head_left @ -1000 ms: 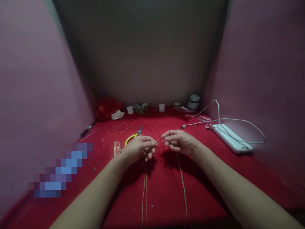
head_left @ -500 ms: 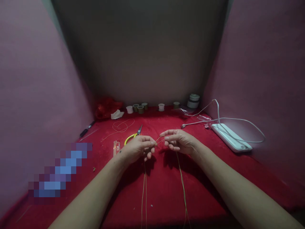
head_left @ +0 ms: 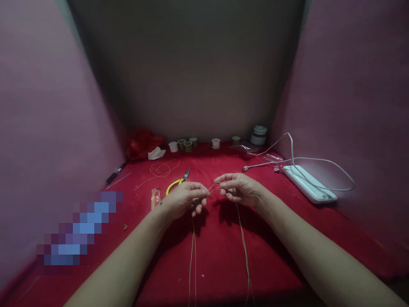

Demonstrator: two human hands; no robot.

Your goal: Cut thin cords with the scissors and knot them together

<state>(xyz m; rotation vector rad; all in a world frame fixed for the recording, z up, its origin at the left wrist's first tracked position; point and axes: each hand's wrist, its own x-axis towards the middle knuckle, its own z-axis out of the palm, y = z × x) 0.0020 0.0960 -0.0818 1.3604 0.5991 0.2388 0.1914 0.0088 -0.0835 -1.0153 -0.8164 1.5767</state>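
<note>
Cord (head_left: pixel 245 247): barely shifted; apparently being looped, next needing tension.
Left hand (head_left: pixel 188 198): fingers pinching cord.
Right hand (head_left: pixel 240 189): likewise.

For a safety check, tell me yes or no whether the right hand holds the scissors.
No, the right hand holds thin cord, while the scissors lie on the red cloth.

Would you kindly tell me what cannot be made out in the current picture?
All in the head view:
Hanging threads: the lower ends, cut off by the bottom edge.
Fine thread between the left hand and right hand: too thin to tell whether it is knotted.
Scissors: part of the handle, hidden behind the left hand.
Pixelated patch: whatever it covers, masked by blocks.
</note>
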